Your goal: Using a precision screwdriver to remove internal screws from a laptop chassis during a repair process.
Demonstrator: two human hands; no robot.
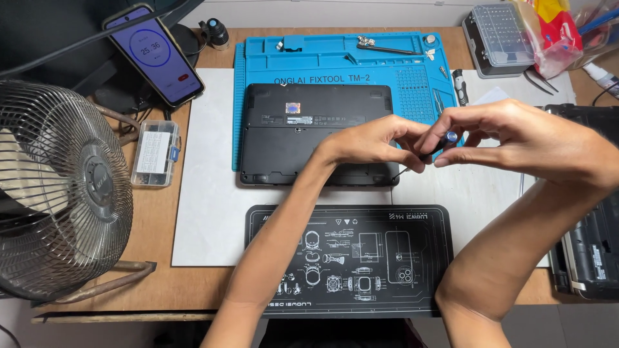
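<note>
A black laptop lies bottom-up on a blue work mat. Over the laptop's near right corner both my hands meet on a small precision screwdriver. My left hand pinches its thin shaft, whose tip points down at the corner of the case. My right hand holds the handle, with the blue cap showing between the fingers.
A black printed mat lies in front, on a white sheet. A metal fan stands left, with a phone on a stand and a small clear box. A bit case sits far right, another black device at right.
</note>
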